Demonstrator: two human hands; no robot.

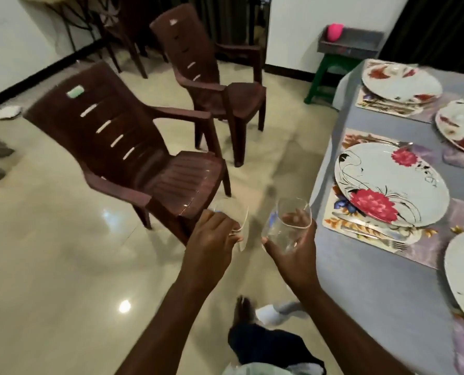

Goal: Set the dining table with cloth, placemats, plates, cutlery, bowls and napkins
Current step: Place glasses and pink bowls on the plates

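carrying item: two clear glasses, left hand (211, 239) fingers curled round one (234, 220), right hand (293, 253) round another (287, 226), beside the tabletop (366, 280); risk: slippery glass dropping onto floor.

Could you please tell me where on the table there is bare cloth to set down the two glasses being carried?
Bare cloth lies along the near table edge, below the placemat under the flowered plate. A narrow strip runs between that placemat and the far one. The right side is crowded with plates. Each hand, left and right, holds a glass.
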